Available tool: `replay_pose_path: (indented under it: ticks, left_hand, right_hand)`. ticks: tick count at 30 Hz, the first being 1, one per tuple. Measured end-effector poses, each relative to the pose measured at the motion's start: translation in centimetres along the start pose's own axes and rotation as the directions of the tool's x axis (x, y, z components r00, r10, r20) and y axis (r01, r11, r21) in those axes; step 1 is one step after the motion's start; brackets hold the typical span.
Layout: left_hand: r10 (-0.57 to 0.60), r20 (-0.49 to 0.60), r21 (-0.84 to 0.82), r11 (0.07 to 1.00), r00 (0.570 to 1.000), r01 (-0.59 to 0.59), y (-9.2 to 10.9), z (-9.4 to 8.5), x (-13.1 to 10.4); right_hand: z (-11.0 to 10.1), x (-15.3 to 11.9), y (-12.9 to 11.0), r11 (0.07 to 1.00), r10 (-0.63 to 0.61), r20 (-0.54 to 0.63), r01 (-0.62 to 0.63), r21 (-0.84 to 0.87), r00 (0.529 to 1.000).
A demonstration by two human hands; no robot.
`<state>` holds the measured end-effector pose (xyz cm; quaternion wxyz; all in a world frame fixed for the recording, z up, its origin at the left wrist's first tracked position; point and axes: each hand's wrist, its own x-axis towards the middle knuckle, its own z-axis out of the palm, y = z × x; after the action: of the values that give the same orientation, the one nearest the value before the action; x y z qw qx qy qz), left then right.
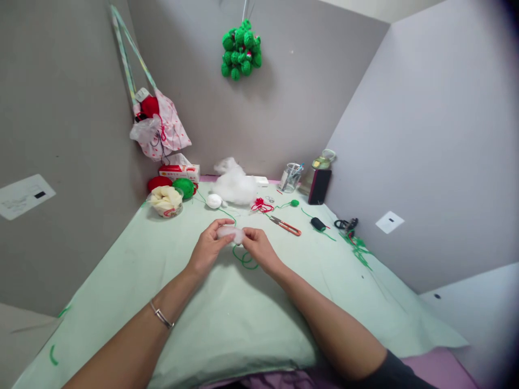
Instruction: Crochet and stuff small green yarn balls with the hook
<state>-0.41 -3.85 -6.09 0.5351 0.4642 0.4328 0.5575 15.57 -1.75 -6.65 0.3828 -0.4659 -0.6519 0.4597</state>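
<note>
"Pale-green cloth (pixel 263 324) spreads below; where's the small, white, fluffy fibre wad (pixel 226 232)?"

"Between left hand (pixel 206 246) and right hand (pixel 260 249), fingertips of both pinching it. Probably light, soft, easily torn: grip its ends gently. White fluffy fibre heap (pixel 235 185) lies beyond."

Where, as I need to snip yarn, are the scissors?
In the head view, the scissors lie right of centre, beyond the right hand, near the red yarn.

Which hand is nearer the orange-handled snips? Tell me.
Right: the right hand is just left of the orange-handled snips and closer to the camera; the left hand is farther left, across the held white fluff.
</note>
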Motion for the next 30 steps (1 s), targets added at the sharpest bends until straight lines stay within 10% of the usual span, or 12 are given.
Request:
replay_pose_path:
  ticks: [11, 23, 30]
  left_hand:
    - [0.025, 0.05, 0.088, 0.996, 0.998, -0.029, -0.9, -0.9, 1.0]
    - [0.089, -0.132, 0.185, 0.981, 0.987, -0.064, -1.2, 0.0, 0.7]
    - [-0.006, 0.008, 0.063, 0.998, 1.0, 0.006, -1.2, 0.3, 0.1]
  right_hand:
    - [-0.3, -0.4, -1.1, 0.986, -0.114, 0.069, 0.121, -0.116, 0.991]
    - [0.3, -0.7, -0.7, 0.991, -0.091, 0.093, 0.099, -0.088, 0.992]
    - [0.1, 0.6, 0.1, 0.999, -0.037, 0.01, 0.037, -0.011, 0.999]
